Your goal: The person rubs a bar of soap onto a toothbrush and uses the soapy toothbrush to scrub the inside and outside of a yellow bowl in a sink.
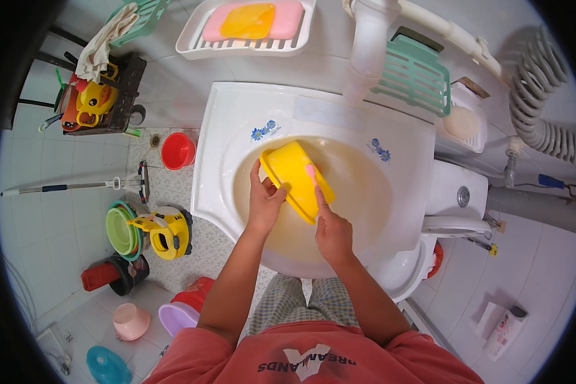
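Note:
My left hand (265,204) grips the rim of a yellow plastic container (288,168), tilted on its side above the washbasin. In my right hand (332,230) is a small brush with a pink head (311,170), its handle mostly covered by my fingers. The pink head lies against the container's outer wall. Beneath both hands, the white ceramic washbasin (211,158) has a brownish bowl with what looks like cloudy water in it. Blue flower prints mark the basin's deck.
A soap dish (187,45) holding pink and orange pieces hangs above the basin, beside a white drainpipe (367,48). The toilet (453,182) stands right. Leftward are a red bucket (178,151), a yellow child's potty seat (173,235) and stacked basins (121,231).

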Tool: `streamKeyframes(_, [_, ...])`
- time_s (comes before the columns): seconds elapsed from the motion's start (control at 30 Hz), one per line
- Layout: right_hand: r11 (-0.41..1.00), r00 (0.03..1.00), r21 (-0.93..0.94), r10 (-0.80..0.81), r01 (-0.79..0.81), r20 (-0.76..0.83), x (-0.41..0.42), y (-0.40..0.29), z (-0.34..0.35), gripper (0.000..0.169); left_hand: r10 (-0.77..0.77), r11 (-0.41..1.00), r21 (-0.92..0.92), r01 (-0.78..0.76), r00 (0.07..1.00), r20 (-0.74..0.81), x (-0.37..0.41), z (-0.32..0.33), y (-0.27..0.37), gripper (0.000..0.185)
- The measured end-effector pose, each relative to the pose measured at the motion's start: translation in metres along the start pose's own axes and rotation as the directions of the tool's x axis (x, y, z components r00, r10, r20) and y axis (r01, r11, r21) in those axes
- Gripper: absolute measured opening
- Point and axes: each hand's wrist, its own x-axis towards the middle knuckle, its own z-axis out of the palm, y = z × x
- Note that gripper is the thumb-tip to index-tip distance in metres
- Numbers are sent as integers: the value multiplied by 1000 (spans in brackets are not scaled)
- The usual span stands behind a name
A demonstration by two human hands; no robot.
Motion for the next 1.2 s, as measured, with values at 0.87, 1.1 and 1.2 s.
streamKeyframes(0.87, [997, 997, 61, -42, 38, 66, -13, -5, -13, 69, 69, 987, 134, -86, 989, 128, -17, 7, 12, 86])
streamKeyframes(1.1, [984, 985, -36, -173, 172, -22, -24, -26, -41, 75, 107, 993, 29, -111, 987, 121, -40, 20, 50, 88])
streamKeyframes(1.2, [993, 993, -26, -117, 117, -14, -14, -29, -70, 76, 106, 993, 36, -111, 987, 118, -55, 29, 70, 89])
